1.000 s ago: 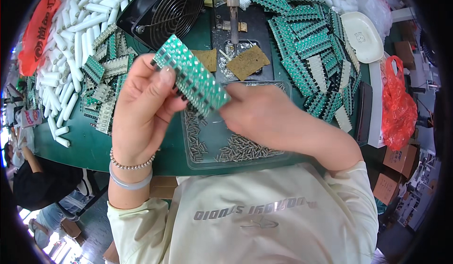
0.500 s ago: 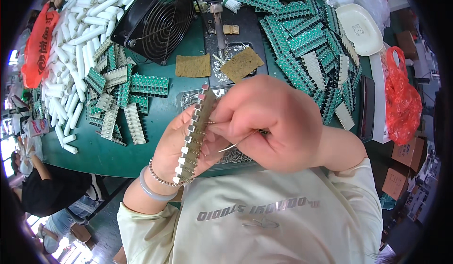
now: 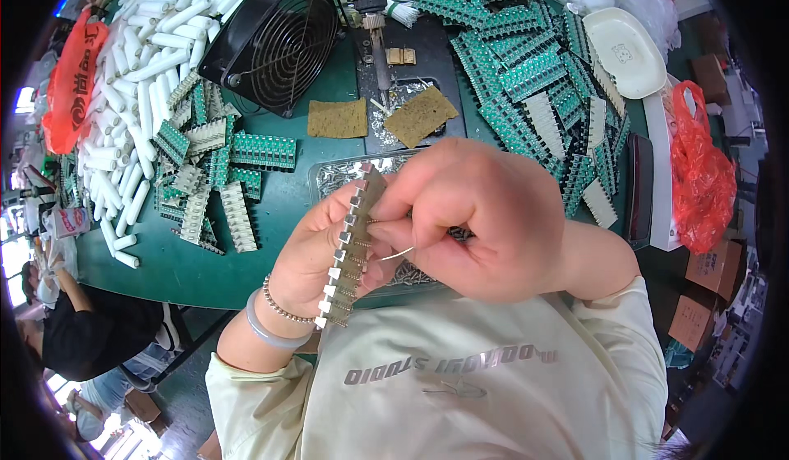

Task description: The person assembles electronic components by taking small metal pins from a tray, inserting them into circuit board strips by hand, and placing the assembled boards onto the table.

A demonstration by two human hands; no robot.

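My left hand [image 3: 302,253] is closed around a circuit board strip [image 3: 355,254], which stands on edge with a row of square silvery metal tabs facing left and fine spring-like pins along its other side. Thumb and forefinger of my right hand [image 3: 493,221] pinch close against the upper part of this strip. A thin, curved silvery wire-like piece [image 3: 398,255] sticks out from under the right fingers; its far end is hidden in the hand. Beneath both hands lies a clear plastic tray [image 3: 314,177] holding many small metal pins [image 3: 415,275].
Green circuit board strips [image 3: 526,65] are heaped at the back right, with a smaller pile [image 3: 263,150] at left beside white tubes [image 3: 168,16]. A black fan [image 3: 283,41], a soldering iron [image 3: 377,45] and two brown sponges [image 3: 337,119] stand beyond the tray.
The strip and my left hand have shifted slightly right and down. My right fingers have moved a little against the strip, and less of the thin curved piece shows.
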